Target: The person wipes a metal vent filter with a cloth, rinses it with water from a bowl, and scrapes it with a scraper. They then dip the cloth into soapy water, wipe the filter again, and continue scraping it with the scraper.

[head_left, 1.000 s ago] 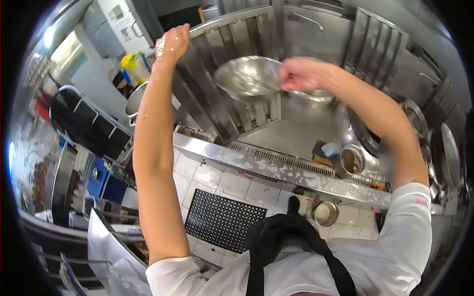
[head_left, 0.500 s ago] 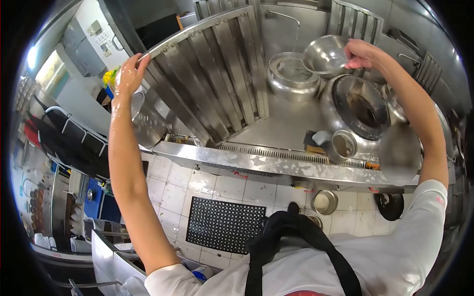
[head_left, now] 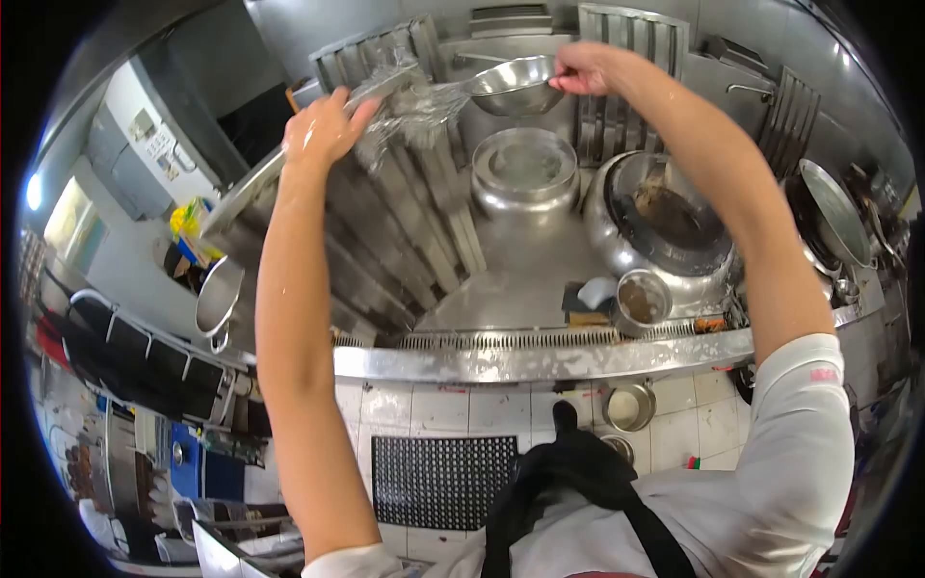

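Note:
My right hand (head_left: pixel 585 69) pinches the rim of a metal bowl (head_left: pixel 517 91), which tips toward the left. Water (head_left: pixel 412 106) splashes from the bowl over the top of a ribbed metal hood filter (head_left: pixel 395 207). My left hand (head_left: pixel 326 127) grips the filter's upper edge and holds it leaning upright on the steel counter. Just below the bowl sits a round pot (head_left: pixel 525 204) full of water. Farther right, a wide wok burner (head_left: pixel 636 246) has a dark ring and a dirty middle.
Along the counter's front edge runs a slotted drain (head_left: pixel 501 341). A small metal pot (head_left: pixel 643 301) stands beside it. Other ribbed filters (head_left: pixel 631 91) lean on the back wall. A black rubber mat (head_left: pixel 443 482) and a metal pot (head_left: pixel 629 406) are on the tiled floor.
My right hand has swung the bowl left and tipped it, and water now splashes onto the filter. My left hand still holds the filter's edge. The view has shifted.

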The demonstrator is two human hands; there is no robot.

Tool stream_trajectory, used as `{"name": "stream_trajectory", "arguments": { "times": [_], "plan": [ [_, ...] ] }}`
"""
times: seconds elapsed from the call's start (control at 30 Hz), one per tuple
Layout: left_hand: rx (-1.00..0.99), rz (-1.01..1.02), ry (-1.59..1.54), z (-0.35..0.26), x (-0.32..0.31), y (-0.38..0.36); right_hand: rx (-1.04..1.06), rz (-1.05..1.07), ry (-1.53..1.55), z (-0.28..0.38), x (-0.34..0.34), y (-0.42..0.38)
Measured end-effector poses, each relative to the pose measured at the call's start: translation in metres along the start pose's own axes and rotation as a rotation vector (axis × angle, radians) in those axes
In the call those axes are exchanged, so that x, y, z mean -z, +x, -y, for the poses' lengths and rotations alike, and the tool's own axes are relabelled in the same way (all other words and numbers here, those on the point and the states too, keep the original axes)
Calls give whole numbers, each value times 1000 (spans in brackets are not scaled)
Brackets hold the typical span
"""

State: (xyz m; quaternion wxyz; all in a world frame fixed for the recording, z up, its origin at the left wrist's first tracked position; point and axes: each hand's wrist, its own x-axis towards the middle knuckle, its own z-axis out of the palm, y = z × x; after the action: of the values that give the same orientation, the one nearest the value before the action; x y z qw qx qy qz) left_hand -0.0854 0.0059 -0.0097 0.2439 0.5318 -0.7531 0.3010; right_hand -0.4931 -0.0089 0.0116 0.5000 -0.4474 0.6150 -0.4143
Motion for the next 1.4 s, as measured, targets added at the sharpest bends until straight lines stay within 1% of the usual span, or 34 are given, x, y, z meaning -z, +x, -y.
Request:
{"name": "stream_trajectory", "arguments": {
  "times": [0.03, 0.1, 0.13, 0.2, 0.27, 0.3, 0.37, 0.4, 0.5, 0.57, 0.6, 0.63, 0.67, 0.7, 0.73, 0.77, 0.8, 0.83, 0.87, 0.9, 0.93, 0.97, 1.0, 1.03, 1.07, 1.1, 1.13, 1.17, 1.2, 1.23, 1.3, 1.33, 1.37, 1.4],
  "plan": [
    [-14, -4, -10, -1, 0, 1, 101, 33, 53, -17, 17, 11],
    [-38, -67, -43, 5, -10, 2, 166, -75, 167, -58, 27, 25],
    [-46, -79, -36, -1, -12, 5, 126, -66, 173, -89, 41, 63],
    [64, -11, 49, -10, -8, 15, 91, -36, 249, -147, 52, 116],
    [157, 48, 78, -25, 1, 21, -65, -96, 292, -213, 52, 190],
    [193, 71, 97, -28, 2, 24, -16, -43, 420, -261, 59, 240],
    [220, 39, 96, -34, -2, 26, -121, -263, 424, -281, 39, 249],
    [215, 4, 112, -37, -2, 26, -123, -244, 433, -291, 32, 264],
    [198, 16, 84, -31, -6, 27, -163, -318, 562, -321, 11, 284],
    [204, 43, 40, -27, -3, 22, -40, -351, 498, -316, -4, 278],
    [198, 36, 26, -22, -1, 19, -23, -251, 509, -313, -4, 282],
    [189, 32, 10, -16, 2, 16, -30, -254, 505, -307, 1, 283],
    [192, 47, 4, -7, 6, 10, 5, -53, 382, -290, 4, 282],
    [143, -10, -28, 10, 5, -1, 39, 144, 259, -268, 5, 277],
    [200, 50, -10, 19, 16, -10, 103, 234, 83, -235, -1, 263],
    [217, 31, 46, 41, 19, -26, 246, 269, 148, -204, -15, 232],
    [379, 71, 96, 71, 19, -46, 390, 436, 247, -188, -31, 227],
    [280, -36, 246, 136, 1, -85, 582, 528, 286, -177, -50, 217],
    [368, 133, 461, 170, 8, -105, 609, 473, 185, -153, -64, 177],
    [232, -177, 467, 207, 4, -139, 661, 404, 4, -133, -78, 144],
    [377, -290, 467, 170, 20, -142, 719, 447, 13, -116, -90, 113],
    [376, -437, 460, 200, 7, -170, 734, 545, 143, -114, -106, 94],
    [462, -534, 272, 217, -10, -195, 880, 505, 139, -113, -127, 88],
    [598, -584, 39, 243, -34, -224, 945, 540, 183, -113, -144, 80],
    [857, -611, -352, 207, -44, -228, 1077, 386, 90, -114, -156, 70],
    [1131, -711, -712, 164, -52, -228, 1197, 232, -12, -117, -167, 62],
    [926, -553, -719, 177, -77, -264, 1186, 217, -28, -120, -173, 60],
    [712, -416, -741, 188, -101, -297, 1100, 182, 88, -121, -179, 58],
    [869, -605, -1117, 161, -107, -284, 1011, 141, 206, -122, -186, 57],
    [899, -585, -1063, 164, -120, -296, 1100, 31, 162, -121, -192, 59],
    [1010, -621, -1098, 119, -106, -270, 1111, -69, 63, -112, -205, 54],
    [1045, -677, -975, 111, -109, -271, 1104, -85, 32, -109, -209, 41],
    [1064, -727, -846, 104, -107, -265, 1038, -104, 122, -107, -210, 23],
    [1078, -775, -900, 60, -71, -228, 974, -126, 218, -108, -211, 8]
  ]
}}
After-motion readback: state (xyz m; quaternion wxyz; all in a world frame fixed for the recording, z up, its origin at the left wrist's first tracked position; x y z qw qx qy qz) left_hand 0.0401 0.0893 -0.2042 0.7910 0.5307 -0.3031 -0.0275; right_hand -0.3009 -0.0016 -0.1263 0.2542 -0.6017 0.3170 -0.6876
